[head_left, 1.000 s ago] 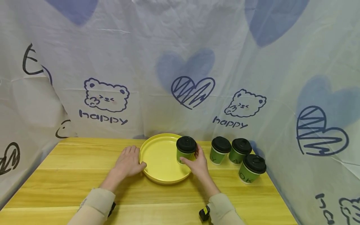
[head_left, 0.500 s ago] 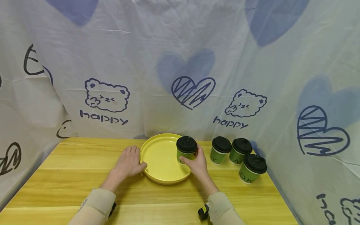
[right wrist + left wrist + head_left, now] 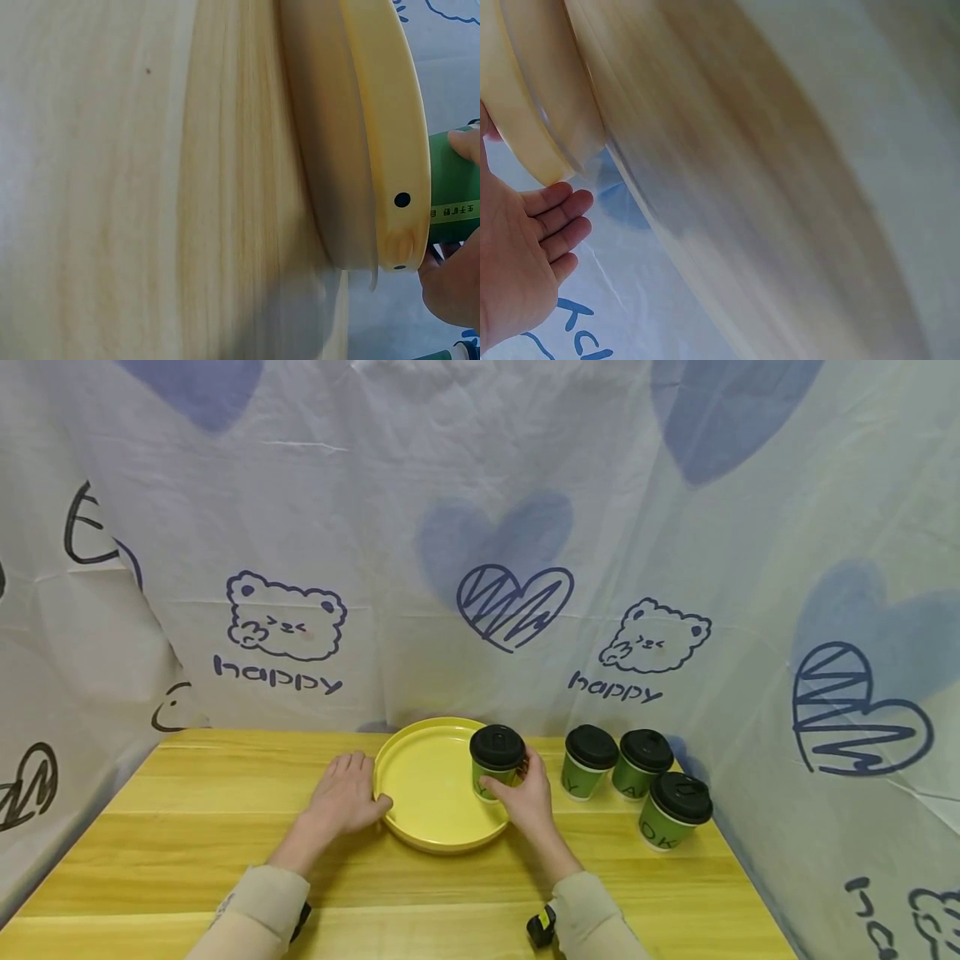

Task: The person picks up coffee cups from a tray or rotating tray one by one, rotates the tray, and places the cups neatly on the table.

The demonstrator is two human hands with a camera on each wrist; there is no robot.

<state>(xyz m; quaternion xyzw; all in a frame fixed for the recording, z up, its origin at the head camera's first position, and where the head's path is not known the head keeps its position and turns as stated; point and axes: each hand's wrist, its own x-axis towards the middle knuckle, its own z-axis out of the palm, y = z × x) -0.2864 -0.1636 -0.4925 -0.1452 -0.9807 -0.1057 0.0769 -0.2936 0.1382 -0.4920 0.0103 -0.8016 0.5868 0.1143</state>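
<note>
A green paper cup (image 3: 487, 770) with a black lid stands upright at the right side of a round yellow tray (image 3: 423, 777). My right hand (image 3: 531, 793) grips it, thumb across the front and fingers around the far right side. In the right wrist view the cup's green wall (image 3: 450, 184) shows past the tray's edge (image 3: 390, 127). My left hand (image 3: 341, 793) lies at the tray's left rim, thumb tip at the edge. Seen from the left wrist, its fingers (image 3: 559, 225) are extended and together beside the tray's outer side (image 3: 532, 82).
Right of the tray stand three more lidded green cups: one marked Y (image 3: 585, 772), one behind it (image 3: 633, 777), and one marked OK (image 3: 663, 827) nearer the front. The wooden table (image 3: 420, 893) ends at a printed cloth backdrop (image 3: 405, 527).
</note>
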